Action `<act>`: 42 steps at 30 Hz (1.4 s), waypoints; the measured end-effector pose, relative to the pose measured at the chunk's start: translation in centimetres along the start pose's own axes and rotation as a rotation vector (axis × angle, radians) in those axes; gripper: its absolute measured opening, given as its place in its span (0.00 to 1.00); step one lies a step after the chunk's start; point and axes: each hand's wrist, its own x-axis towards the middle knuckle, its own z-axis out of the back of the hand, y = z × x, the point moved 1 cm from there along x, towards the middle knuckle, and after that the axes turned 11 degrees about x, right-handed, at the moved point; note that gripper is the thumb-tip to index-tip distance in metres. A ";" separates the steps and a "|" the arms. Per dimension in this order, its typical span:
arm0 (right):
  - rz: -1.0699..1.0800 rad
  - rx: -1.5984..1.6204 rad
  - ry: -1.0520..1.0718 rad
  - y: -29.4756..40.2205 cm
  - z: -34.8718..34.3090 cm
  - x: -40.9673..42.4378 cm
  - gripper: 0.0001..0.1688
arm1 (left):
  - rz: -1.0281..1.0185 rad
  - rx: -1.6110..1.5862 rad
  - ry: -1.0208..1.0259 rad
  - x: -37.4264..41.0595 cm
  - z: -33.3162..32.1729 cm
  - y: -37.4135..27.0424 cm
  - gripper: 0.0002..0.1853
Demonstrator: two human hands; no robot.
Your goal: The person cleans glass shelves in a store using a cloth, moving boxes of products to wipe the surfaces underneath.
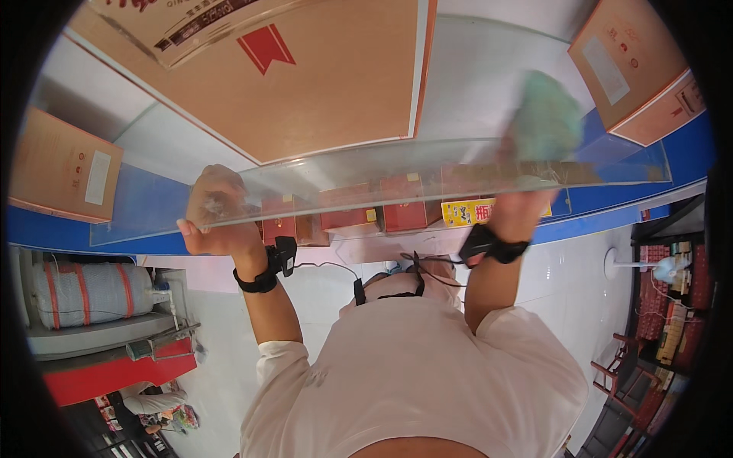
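A clear glass shelf panel (355, 174) runs across the view in front of me. Near its left end, my left hand (215, 209) grips the near edge; part of the hand shows through the glass. Toward the right end, my right hand (518, 209) holds a green cloth (547, 117). Both hand and cloth are blurred, and the fingers are mostly hidden. Whether the cloth touches the glass I cannot tell. A large tan carton (332, 97) with a red ribbon mark stands just beyond the panel. Black straps with small devices circle both wrists.
Tan boxes stand at the left (63, 166) and right (635, 74). Red boxes (404, 200) and a yellow printed sign (461, 213) sit lower down. A cable (326, 264) hangs between my wrists. Behind me are a wrapped cylinder (94, 295), a fan (670, 269) and another person (134, 406).
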 end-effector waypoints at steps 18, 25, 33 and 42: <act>-0.264 0.548 -0.081 2.6 -0.7 -1.7 0.15 | 0.137 -0.021 -0.133 -0.2 -1.9 -1.1 0.34; -0.737 0.481 -0.108 -2.4 -4.5 -7.6 0.12 | 0.201 0.047 -0.147 -0.5 -2.1 -1.9 0.36; 0.100 -0.116 0.189 3.2 -1.6 -1.7 0.13 | 0.339 0.124 -0.163 -1.1 -2.5 -3.6 0.38; -0.566 0.624 0.180 -6.8 -6.4 -5.3 0.14 | 0.289 0.020 -0.178 -1.0 -2.4 -2.9 0.36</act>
